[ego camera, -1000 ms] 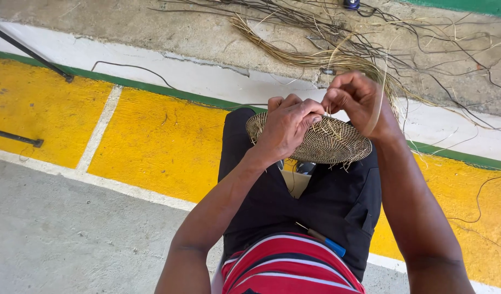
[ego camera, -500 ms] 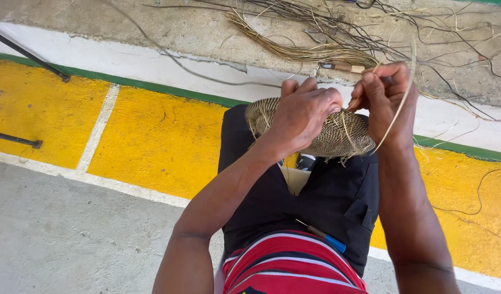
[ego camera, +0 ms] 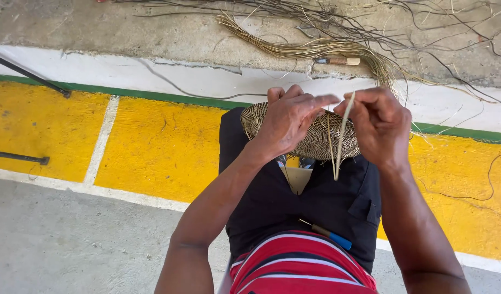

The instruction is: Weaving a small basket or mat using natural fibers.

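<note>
A round woven basket piece [ego camera: 316, 142], tan and dark, rests on my knees over black trousers. My left hand [ego camera: 289, 121] lies on top of it, fingers curled on its rim, forefinger stretched toward the right hand. My right hand [ego camera: 379, 124] pinches a pale flat fibre strand [ego camera: 342, 136] that hangs down in front of the weave. The two hands nearly touch above the basket's right half.
A bundle of pale fibres [ego camera: 316, 46] and dark twigs lies on the concrete ledge ahead, with a wooden-handled tool [ego camera: 337, 61] among them. A blue-handled tool [ego camera: 329, 235] rests on my lap. Thin black metal legs [ego camera: 30, 76] stand at left on the yellow floor.
My right hand has shifted its grip and drawn the pale strand upright, so it now hangs straight down. My left forefinger has stretched out toward it. The view has tilted slightly.
</note>
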